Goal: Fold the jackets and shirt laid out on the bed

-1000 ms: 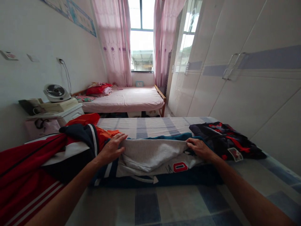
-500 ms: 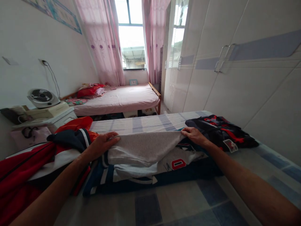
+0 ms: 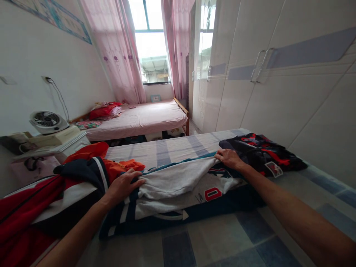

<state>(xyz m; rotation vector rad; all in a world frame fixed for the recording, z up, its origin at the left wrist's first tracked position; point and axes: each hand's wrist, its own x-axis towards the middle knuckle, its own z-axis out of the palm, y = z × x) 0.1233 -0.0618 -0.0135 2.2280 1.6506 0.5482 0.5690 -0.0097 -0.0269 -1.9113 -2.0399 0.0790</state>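
A grey and dark-blue sweatshirt (image 3: 175, 200) with a red-edged number patch lies partly folded on the bed before me. My left hand (image 3: 126, 186) pinches the left end of its pale grey folded-over part, thumb and fingers at the cloth's edge. At the other end, my right hand (image 3: 230, 159) grips the top edge of the same fold, fingers curled over it. The fold slopes between both hands, and a teal edge shows behind it. White stripes cross the sweatshirt's dark left side.
Red, white and navy clothes (image 3: 52, 193) and an orange garment (image 3: 130, 165) lie at left. To the right is a folded black and red garment (image 3: 258, 152). The bed has a checked sheet (image 3: 205, 237). Beyond stand a pink bed (image 3: 150, 118), a fan (image 3: 48, 121) and a wardrobe (image 3: 250, 104).
My left hand has lowered and moved slightly toward me, bringing the left end of the grey fold down. The teal edge and more of the orange garment now show. My right hand stays nearly in place.
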